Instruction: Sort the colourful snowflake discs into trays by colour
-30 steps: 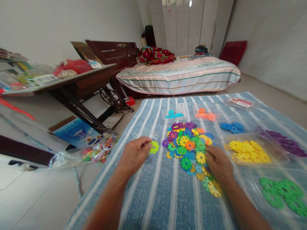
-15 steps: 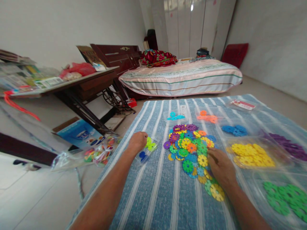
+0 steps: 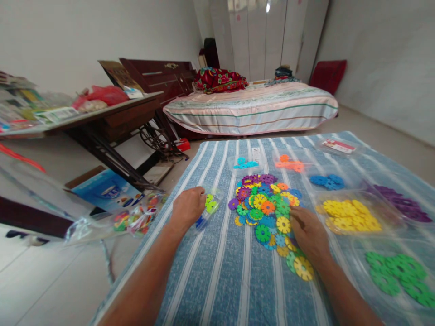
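Observation:
My left hand [image 3: 189, 206] is closed, its fingers curled down at the left side of a small clear tray [image 3: 216, 195]. Lime-green flower-shaped plastic discs [image 3: 211, 203] and dark blue ones [image 3: 200, 222], partly covered by the hand, lie in that tray. Whatever the fingers hold is hidden. My right hand [image 3: 308, 231] rests against the right edge of a mixed pile of notched plastic discs [image 3: 268, 207]. Its fingers are bent together beside a yellow disc [image 3: 283, 224]; I cannot make out what is in them.
On the striped cloth [image 3: 224, 280] stand clear trays of light blue discs [image 3: 246, 164], orange discs [image 3: 290, 164], blue discs [image 3: 328, 182], yellow discs [image 3: 351, 215], purple discs [image 3: 403, 202] and green discs [image 3: 396, 271]. A clear lidded box [image 3: 339, 146] lies behind. A bed [image 3: 251, 108] stands beyond.
The view has shifted slightly, so everything sits a little further left. My left hand has turned over the tray and covers more of the dark blue discs. My right hand stays by the pile.

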Demonstrator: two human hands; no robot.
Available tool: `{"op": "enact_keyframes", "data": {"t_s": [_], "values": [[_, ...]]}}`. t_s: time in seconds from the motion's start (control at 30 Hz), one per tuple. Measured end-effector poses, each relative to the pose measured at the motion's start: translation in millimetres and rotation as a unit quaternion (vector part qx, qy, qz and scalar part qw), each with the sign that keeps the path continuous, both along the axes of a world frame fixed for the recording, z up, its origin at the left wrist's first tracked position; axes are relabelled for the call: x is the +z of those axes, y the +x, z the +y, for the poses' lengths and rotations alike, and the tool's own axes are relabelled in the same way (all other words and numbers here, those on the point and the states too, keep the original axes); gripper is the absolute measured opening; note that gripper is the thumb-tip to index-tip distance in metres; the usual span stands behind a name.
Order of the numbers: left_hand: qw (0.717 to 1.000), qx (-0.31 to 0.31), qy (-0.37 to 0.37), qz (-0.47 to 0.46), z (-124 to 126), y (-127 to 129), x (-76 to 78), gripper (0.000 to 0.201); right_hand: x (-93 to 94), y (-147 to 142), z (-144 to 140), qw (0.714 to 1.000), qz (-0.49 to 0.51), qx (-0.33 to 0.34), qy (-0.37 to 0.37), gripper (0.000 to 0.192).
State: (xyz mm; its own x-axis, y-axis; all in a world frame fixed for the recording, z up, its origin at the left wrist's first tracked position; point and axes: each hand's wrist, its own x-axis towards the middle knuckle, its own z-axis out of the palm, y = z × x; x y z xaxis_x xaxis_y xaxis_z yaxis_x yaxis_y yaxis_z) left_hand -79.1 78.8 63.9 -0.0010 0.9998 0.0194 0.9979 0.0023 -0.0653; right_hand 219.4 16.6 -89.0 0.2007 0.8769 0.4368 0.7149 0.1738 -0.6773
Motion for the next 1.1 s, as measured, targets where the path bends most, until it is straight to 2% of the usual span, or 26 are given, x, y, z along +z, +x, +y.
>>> {"op": "enact_keyframes", "data": {"t_s": [0.1, 0.17, 0.23, 0.33, 0.47, 0.6, 0.77, 0.97, 1.1], "values": [[0.992, -0.079, 0.023, -0.096, -18.4, 17.4, 8.4, 0.025, 2.1, -0.5, -0.1, 1.000, 0.005, 0.000, 0.008, 0.025], [0.980, -0.135, 0.006, -0.145, -31.6, 31.6, 7.9, 0.025, 3.4, -0.9, -0.2, 1.000, 0.009, -0.001, 0.015, 0.024], [0.968, -0.185, -0.042, -0.167, -43.7, 46.4, 1.2, 0.025, 4.3, -1.3, -0.3, 1.000, 0.010, -0.001, 0.021, 0.024], [0.951, -0.233, -0.109, -0.170, -57.4, 66.7, -17.2, 0.021, 4.7, -1.7, -0.6, 1.000, 0.010, -0.005, 0.024, 0.024], [0.956, -0.215, -0.122, -0.159, -65.6, 86.5, -40.8, 0.023, 4.4, -1.6, -0.3, 1.000, 0.007, -0.004, 0.025, 0.024], [0.966, -0.186, -0.115, -0.135, -66.7, 98.6, -53.0, 0.029, 3.6, -1.3, 0.0, 1.000, 0.001, -0.002, 0.030, 0.024], [0.966, -0.191, -0.116, -0.131, -66.2, 104.3, -61.4, 0.024, 1.5, -0.5, 0.9, 0.999, 0.001, -0.001, 0.033, 0.023], [0.964, -0.187, -0.116, -0.147, -66.3, 101.4, -65.2, 0.029, 3.2, -1.1, 2.4, 0.999, -0.002, -0.008, 0.036, 0.022], [0.963, -0.185, -0.112, -0.161, -65.5, 96.8, -63.6, 0.014, 6.4, -2.5, 2.7, 0.999, -0.004, -0.010, 0.040, 0.023]]}}
